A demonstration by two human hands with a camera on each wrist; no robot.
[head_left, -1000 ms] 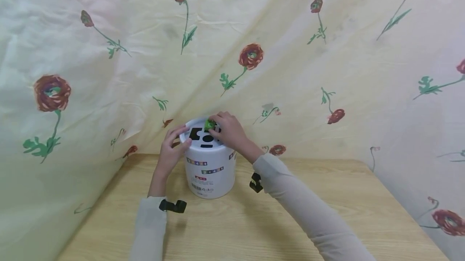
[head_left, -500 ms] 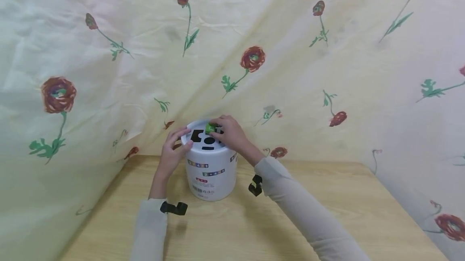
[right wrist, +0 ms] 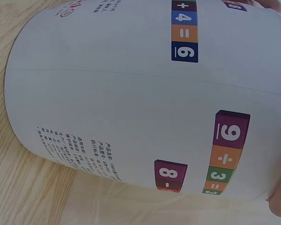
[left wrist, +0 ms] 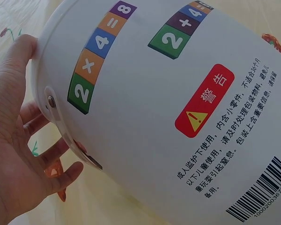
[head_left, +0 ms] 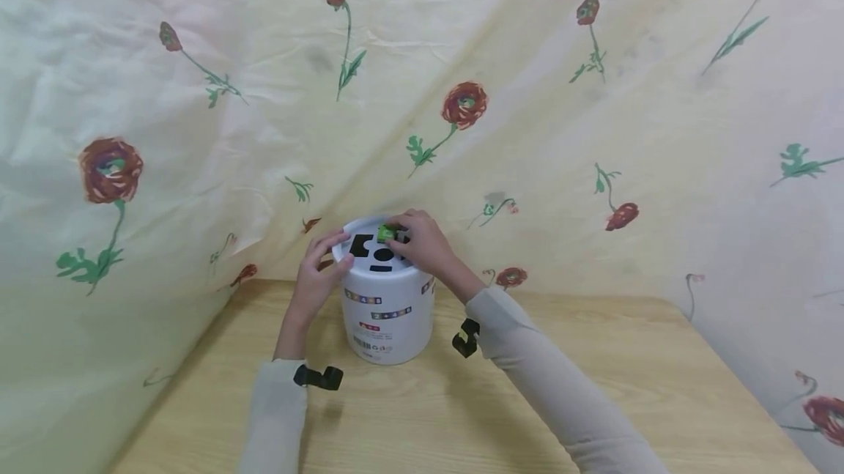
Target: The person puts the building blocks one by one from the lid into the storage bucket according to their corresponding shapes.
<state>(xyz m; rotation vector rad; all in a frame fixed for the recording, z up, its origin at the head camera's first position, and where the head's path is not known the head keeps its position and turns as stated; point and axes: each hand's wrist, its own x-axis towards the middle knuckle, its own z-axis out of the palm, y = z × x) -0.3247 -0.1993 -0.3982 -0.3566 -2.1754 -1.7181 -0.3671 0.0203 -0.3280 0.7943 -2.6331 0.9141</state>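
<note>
A white bucket (head_left: 389, 320) with printed sums on its side stands upright on the table. Its white lid has dark cut-out holes, among them a round hole (head_left: 383, 255) near the middle. My left hand (head_left: 312, 280) holds the bucket's upper left side, with the thumb at the rim; in the left wrist view several fingers reach behind the white handle (left wrist: 68, 136). With thumb and fingers, my right hand (head_left: 425, 245) pinches a small green block (head_left: 385, 233) at the far part of the lid. Whether the block sits partly in a hole is hidden by the hand.
The wooden table (head_left: 560, 379) extends to both sides and in front of the bucket. Right behind it hangs a pale cloth (head_left: 369, 144) printed with red flowers. Black camera mounts (head_left: 319, 377) are strapped at both wrists.
The head view has shifted slightly. The green block has turned a little in my right fingers and stays over the far part of the lid. My left hand keeps its hold.
</note>
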